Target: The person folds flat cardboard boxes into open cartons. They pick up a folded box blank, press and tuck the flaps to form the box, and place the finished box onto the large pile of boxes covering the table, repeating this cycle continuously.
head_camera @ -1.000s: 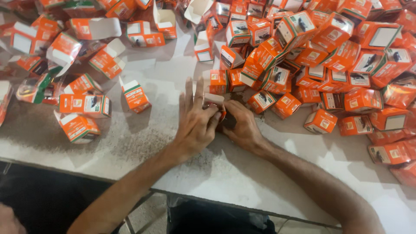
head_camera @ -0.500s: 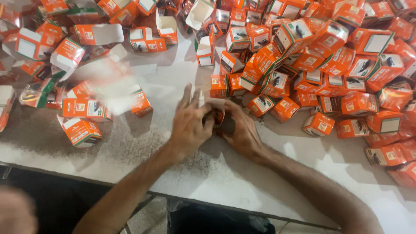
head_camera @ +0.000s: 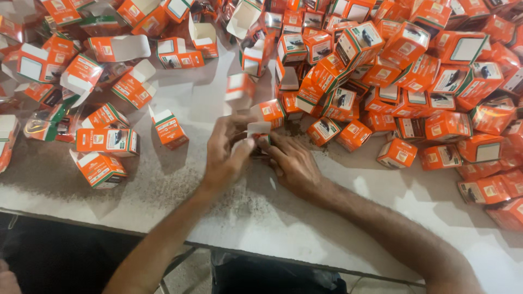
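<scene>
My left hand (head_camera: 226, 155) and my right hand (head_camera: 291, 160) meet at the middle of a white table (head_camera: 305, 218). Together they grip a small orange and white cardboard box (head_camera: 257, 137) with its white flap up; most of the box is hidden between my fingers. An open orange box (head_camera: 239, 90) appears blurred just beyond my left hand. A heap of closed orange boxes (head_camera: 403, 71) lies right behind my right hand.
Open orange boxes (head_camera: 101, 139) with white flaps are scattered over the left of the table. Another heap of boxes (head_camera: 490, 163) reaches the right edge. The table's front edge (head_camera: 218, 245) runs under my forearms, with dark floor below.
My hands have stayed together on the small box, and its white flap now shows above my fingers. A blurred box has moved from the left to just beyond my left hand.
</scene>
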